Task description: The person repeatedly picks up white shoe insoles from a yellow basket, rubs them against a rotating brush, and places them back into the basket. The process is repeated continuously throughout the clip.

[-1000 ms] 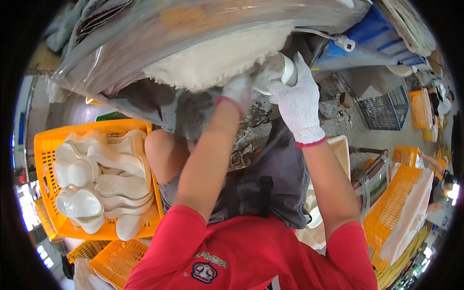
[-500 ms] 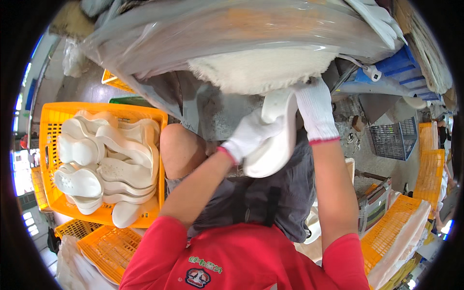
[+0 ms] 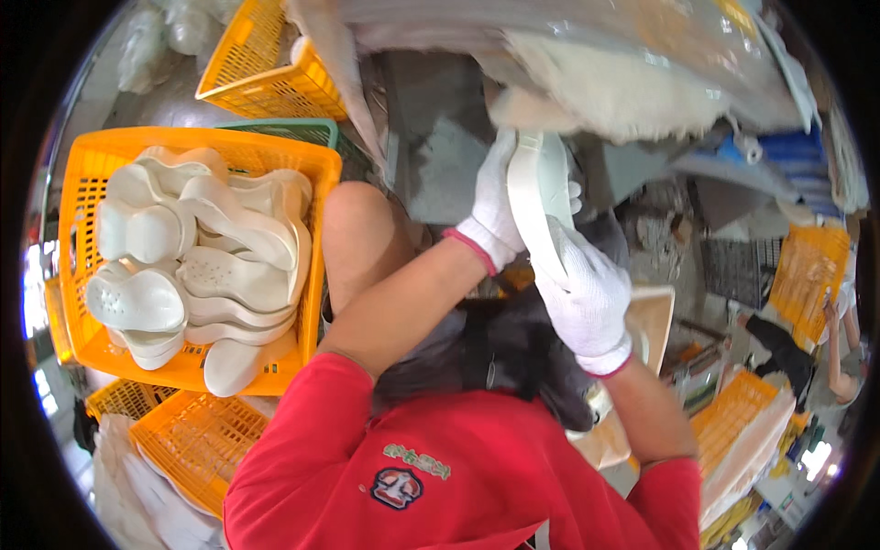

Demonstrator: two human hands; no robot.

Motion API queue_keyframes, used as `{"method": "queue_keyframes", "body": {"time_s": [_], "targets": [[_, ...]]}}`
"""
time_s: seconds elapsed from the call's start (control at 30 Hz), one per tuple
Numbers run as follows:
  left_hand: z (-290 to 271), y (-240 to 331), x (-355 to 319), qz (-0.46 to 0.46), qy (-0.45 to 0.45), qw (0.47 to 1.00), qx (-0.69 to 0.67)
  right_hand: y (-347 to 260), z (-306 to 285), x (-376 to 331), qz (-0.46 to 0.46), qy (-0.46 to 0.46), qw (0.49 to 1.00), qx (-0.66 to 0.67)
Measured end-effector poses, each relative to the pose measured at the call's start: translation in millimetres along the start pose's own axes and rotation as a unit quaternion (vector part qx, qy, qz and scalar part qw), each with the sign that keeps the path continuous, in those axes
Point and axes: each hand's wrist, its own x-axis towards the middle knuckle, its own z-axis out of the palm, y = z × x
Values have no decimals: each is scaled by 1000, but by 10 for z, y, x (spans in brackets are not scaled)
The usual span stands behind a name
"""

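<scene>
Both my hands wear white knitted gloves with pinkish-red cuffs. Between them I hold a white shoe sole [image 3: 533, 197], tilted up on its edge in front of my lap. My left hand [image 3: 495, 202] grips its left side near the upper end. The lower end is wrapped by my right hand [image 3: 587, 293], some of whose fingertips show past the far edge. Just beyond the sole's upper end is a fluffy cream-coloured pad [image 3: 614, 87] under a plastic-covered machine housing [image 3: 431, 23]. On my left, an orange crate [image 3: 206, 137] holds several stacked white soles [image 3: 234, 275].
Another orange crate [image 3: 275, 78] stands at the far left, and a green crate [image 3: 293, 131] sits behind the full one. More orange crates [image 3: 197, 440] lie at the lower left. To the right are a dark crate [image 3: 741, 270] and another person's arm [image 3: 836, 344].
The sole has come away from the fluffy pad and been turned on edge. My right hand has dropped from the sole's upper end to its lower end; my left has moved up.
</scene>
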Motion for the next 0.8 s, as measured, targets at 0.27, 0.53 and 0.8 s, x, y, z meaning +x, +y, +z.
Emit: {"method": "queue_keyframes", "body": {"time_s": [0.27,0.53,0.8], "targets": [[235,249,181,70,101,991,54,-83,57,242,90,22,996,-15],[-145,452,355,63,58,984,156,72,529,423,156,52,986,26],[-753,78,450,411,143,574,693,4,363,515,191,80,978,-7]]}}
